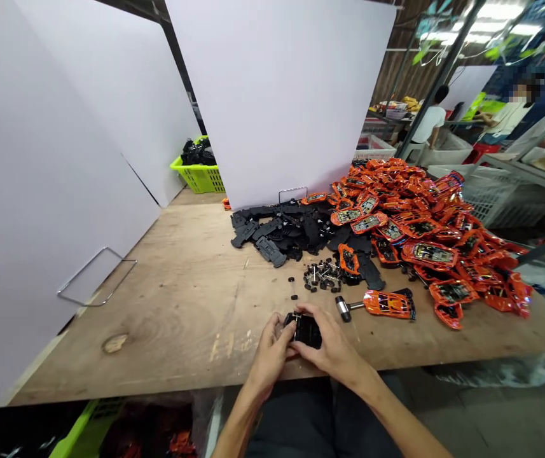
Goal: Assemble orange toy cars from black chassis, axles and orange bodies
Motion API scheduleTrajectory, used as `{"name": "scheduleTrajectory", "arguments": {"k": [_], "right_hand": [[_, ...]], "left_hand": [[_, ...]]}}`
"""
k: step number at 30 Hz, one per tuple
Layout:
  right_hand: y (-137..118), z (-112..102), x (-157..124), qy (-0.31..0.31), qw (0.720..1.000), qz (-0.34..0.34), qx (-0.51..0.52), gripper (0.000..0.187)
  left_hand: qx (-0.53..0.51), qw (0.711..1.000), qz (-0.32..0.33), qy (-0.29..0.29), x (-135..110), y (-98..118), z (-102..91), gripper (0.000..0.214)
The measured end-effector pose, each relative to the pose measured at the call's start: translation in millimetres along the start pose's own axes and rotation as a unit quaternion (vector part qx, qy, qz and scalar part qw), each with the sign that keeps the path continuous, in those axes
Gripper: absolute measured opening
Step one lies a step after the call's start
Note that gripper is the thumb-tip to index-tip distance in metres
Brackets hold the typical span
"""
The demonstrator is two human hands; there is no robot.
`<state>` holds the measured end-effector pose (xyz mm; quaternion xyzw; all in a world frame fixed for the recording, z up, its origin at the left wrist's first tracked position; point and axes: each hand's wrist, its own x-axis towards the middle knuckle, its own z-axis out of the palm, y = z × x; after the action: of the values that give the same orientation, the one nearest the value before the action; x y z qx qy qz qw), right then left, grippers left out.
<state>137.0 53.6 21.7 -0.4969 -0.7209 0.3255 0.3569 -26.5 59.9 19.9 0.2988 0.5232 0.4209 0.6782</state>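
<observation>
We held a black toy-car base (309, 332) between both hands, low over the near edge of the counter (181, 312), just in front of our lap. Our forearms came up from below and slanted inward, so the wrists stood apart while the fingertips nearly met around the piece. Our left hand (271, 346) gripped its left end, thumb laid over the top and fingers curled along the outer side. Our right hand (332, 342) arched across the right part, its fingers reaching to the far edge and its thumb pressing at the near one; we pinched the base between them. What lay beneath our palms we could not tell.

Just beyond our fingers stood a single wheeled axle (293, 288), with a cluster of axles (322, 277) near it. To the right lay a hammer (343, 309), its handle running to an orange car shell (386, 304).
</observation>
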Motion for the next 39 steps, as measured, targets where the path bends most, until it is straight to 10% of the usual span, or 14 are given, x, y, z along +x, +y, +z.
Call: {"name": "scheduleTrajectory", "arguments": {"k": [5, 11, 16, 20, 27, 39], "right_hand": [[-1.8, -8.3, -2.4, -0.026, 0.999, -0.04, -0.016, 0.075], [42.6, -125.8, -20.3, 0.117, 0.964, -0.017, -0.24, 0.065], [92.2, -182.9, -47.9, 0.066, 0.948, 0.023, -0.311, 0.046], [57.7, -148.0, -46.0, 0.091, 0.977, 0.03, -0.19, 0.054], [2.1, -63.1, -20.3, -0.075, 0.994, -0.021, -0.074, 0.054], [16.1, -56.0, -20.7, -0.118, 0.98, -0.06, -0.149, 0.053]], "left_hand": [[0.017, 0.998, 0.063, -0.008, 3.7, -8.0, 6.2, 0.048], [-0.054, 0.998, 0.021, -0.022, 12.4, -1.5, 9.9, 0.052], [-0.046, 0.998, 0.04, -0.006, 15.3, -5.2, 12.4, 0.058], [-0.008, 0.998, 0.056, 0.004, 13.3, -10.0, 10.5, 0.059], [-0.064, 0.995, -0.013, -0.081, 3.8, -14.3, 4.4, 0.053], [-0.153, 0.984, -0.049, -0.076, -1.2, -18.0, 8.4, 0.055]]}}
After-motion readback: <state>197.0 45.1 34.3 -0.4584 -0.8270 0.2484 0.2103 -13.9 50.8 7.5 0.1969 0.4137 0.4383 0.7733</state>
